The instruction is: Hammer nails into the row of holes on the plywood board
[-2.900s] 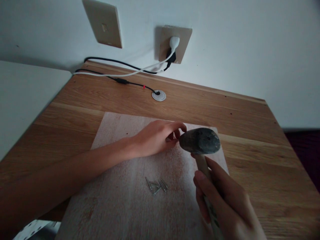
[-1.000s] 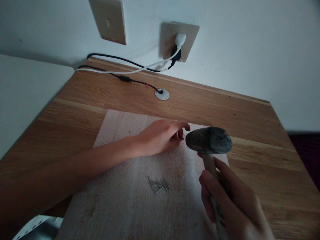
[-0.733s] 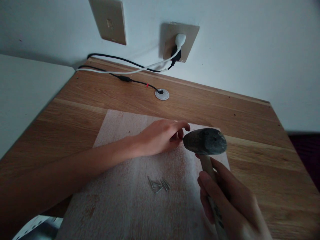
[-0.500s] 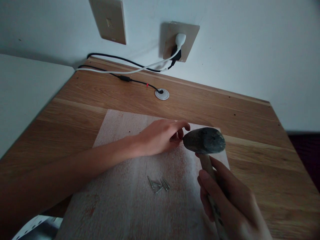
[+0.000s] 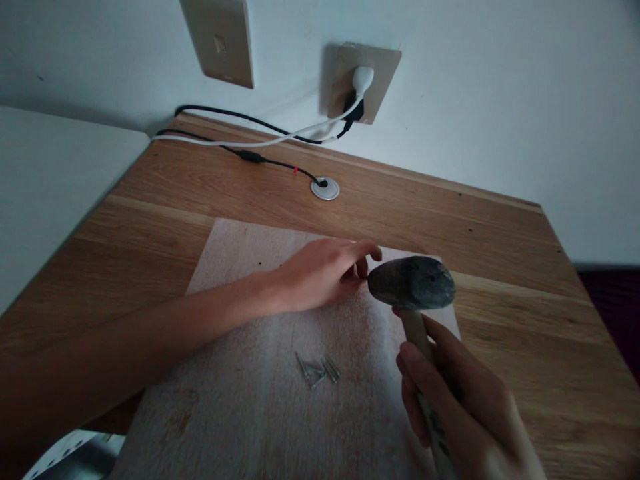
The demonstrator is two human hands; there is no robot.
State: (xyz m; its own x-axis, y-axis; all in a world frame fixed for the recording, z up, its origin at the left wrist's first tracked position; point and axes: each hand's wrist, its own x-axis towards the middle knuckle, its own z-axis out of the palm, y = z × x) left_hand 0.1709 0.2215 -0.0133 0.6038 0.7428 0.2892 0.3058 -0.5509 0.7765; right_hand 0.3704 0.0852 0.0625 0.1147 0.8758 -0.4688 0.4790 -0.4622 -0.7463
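My right hand [image 5: 460, 413] is wrapped round the pale wooden handle of a hammer [image 5: 411, 283], whose dark metal head hovers just right of my left fingertips. My left hand [image 5: 320, 275] rests on a pale plywood board [image 5: 240, 387] with thumb and fingers pinched together, holding a small nail upright; only its dark tip shows at the hammer's face. Several loose nails [image 5: 316, 370] lie in a small heap on the board, nearer to me than both hands.
The board lies on a wooden desk [image 5: 525, 293] against a white wall. A round metal cable grommet [image 5: 325, 189] sits behind it, with black and white cables [image 5: 250, 141] running to a wall socket [image 5: 361, 83]. A beige switch plate [image 5: 220, 40] hangs to its left.
The hammer head has swung slightly toward my left fingertips and back, staying close to the pinched nail. My left hand has kept its place on the board.
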